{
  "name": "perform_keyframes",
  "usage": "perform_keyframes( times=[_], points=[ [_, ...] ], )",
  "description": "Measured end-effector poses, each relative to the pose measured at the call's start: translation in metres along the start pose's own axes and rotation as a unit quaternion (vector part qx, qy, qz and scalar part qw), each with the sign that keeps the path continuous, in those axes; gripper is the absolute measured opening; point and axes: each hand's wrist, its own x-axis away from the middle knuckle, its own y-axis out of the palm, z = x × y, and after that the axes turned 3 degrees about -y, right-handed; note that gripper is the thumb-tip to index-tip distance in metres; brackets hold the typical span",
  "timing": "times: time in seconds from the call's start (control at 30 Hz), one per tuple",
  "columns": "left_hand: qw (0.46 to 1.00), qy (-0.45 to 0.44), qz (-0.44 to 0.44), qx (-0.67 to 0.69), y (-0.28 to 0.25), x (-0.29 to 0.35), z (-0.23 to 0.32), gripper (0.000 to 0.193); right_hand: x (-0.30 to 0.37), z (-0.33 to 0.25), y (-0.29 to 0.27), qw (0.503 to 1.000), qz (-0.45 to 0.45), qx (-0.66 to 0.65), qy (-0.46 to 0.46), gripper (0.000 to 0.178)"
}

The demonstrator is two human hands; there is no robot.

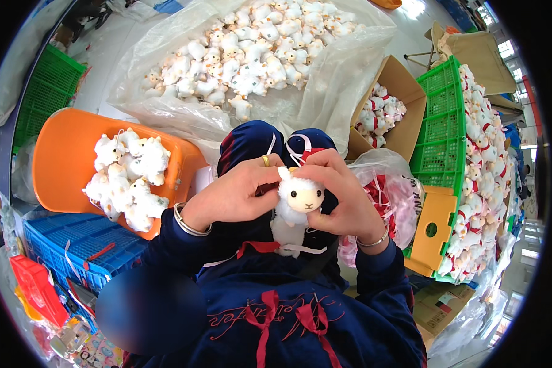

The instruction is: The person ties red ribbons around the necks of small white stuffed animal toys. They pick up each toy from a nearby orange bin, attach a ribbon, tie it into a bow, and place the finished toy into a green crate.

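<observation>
So we've got the toy point(300, 202) face-up over the lap, smack between our 2 hands, head on the far side, body hanging toward us. Right hand point(343, 196) has the head gripped, finger over the top and thumb under the chin. Left hand point(242, 191) looks pinched onto the other side by the ear, thumb and finger bent in; its other fingers are curled under and we can't tell what they touch.

What could go sideways? Nothing props up the head besides our fingers, as far as we can see, so a lazy right thumb could let the toy twist or drop. Squeeze too hard and we'd probably dent the face or flatten the fluff. The red strip point(257, 247) lies loose by the toy's near end; 1 careless knee shift might slide it off, or its pale ends could snag under the body. Our bangles point(193, 228) could catch fluff or thread too. And the orange tub point(58, 165) on the left sits close to our sleeve, with toys piled up at its near end, so a bumped elbow might tip some out.

Writing-wise: red script is stitched across our jacket point(233, 349), partly covered by 2 dangling ribbons point(267, 322). The clear bag point(405, 193) on the right has big dark letters, bent by creases. The near-right carton point(448, 306) has print too small for us to read. No label we can make out on the toy.
</observation>
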Motion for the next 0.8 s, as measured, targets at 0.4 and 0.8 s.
perform_keyframes(
  times=[0.4,0.8],
  points=[
    [0.987,0.013,0.135,0.088,0.028,0.005,-0.006,0.046,-0.004,0.023,-0.01,0.943,0.234,-0.224,0.07,0.043],
    [0.997,0.053,0.041,0.05,0.024,0.009,-0.016,0.054,-0.026,0.022,-0.018,0.995,-0.032,-0.054,0.071,0.016]
  ],
)
